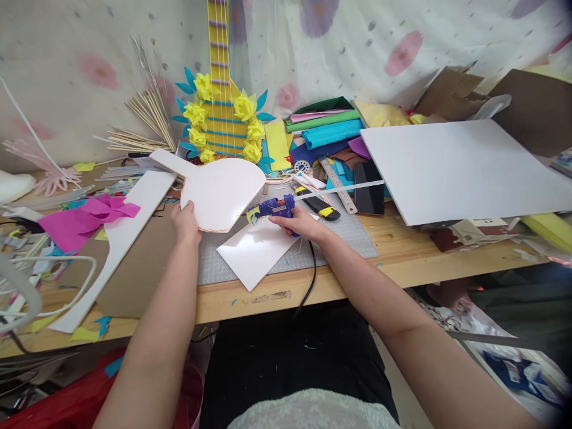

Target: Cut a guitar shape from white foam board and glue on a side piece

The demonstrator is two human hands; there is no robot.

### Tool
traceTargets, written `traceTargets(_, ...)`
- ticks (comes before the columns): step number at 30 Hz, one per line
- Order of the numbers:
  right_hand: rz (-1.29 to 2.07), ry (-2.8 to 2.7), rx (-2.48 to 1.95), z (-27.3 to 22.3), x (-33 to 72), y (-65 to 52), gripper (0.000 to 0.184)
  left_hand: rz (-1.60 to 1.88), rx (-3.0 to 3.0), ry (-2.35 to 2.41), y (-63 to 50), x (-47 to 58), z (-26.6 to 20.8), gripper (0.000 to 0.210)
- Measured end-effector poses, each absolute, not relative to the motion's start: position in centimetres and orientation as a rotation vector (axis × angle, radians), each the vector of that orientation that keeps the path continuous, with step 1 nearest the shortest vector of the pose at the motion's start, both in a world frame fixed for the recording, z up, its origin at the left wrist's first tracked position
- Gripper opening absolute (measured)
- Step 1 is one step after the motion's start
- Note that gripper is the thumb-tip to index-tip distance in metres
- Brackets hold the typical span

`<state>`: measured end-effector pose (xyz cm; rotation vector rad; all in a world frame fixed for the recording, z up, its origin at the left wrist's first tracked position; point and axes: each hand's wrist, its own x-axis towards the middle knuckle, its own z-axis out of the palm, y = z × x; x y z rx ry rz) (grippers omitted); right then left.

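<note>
My left hand (pixel 186 223) grips the lower left edge of a white guitar-shaped foam board cutout (pixel 223 193), which is tilted up and has a short neck pointing to the upper left. In my right hand (pixel 300 223) is a blue hot glue gun (pixel 276 207), its nozzle turned left toward the cutout's lower right edge. A long white glue stick (pixel 342 189) sticks out of the gun's back, and a black cord hangs below. Under the gun, a white foam board piece (pixel 259 250) lies on the grey cutting mat (pixel 357 235).
A yellow paper guitar with flowers (pixel 221 122) stands at the back. Right of the mat are a utility knife (pixel 319 204), a metal ruler (pixel 339 187), a phone (pixel 369 187) and a large white board (pixel 469 173). Magenta paper (pixel 84 223) and offcuts crowd the left.
</note>
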<state>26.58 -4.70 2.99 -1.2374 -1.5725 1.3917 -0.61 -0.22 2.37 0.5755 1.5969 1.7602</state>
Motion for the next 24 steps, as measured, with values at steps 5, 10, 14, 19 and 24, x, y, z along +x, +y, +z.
traceTargets(5,1.354,-1.742,-1.277,2.91,26.47,-4.69,0.048,1.762,0.579,1.599,-0.32,-0.37,2.57,0.011)
traceTargets(10,1.381,-1.743,-1.254,3.06,26.23,-4.80,0.050,1.784,0.578,1.577,-0.20,-0.37,2.40,0.009)
traceTargets(14,1.368,-1.740,-1.304,3.35,26.09,-5.00,0.048,1.784,0.585,1.553,-0.28,-0.40,2.29,0.010)
traceTargets(19,1.401,-1.737,-1.251,3.39,26.03,-5.12,0.041,1.795,0.586,1.555,-0.16,-0.33,2.16,0.013)
traceTargets(24,1.421,-1.749,-1.218,3.35,25.90,-5.25,0.044,1.806,0.588,1.551,-0.04,-0.29,2.12,0.010)
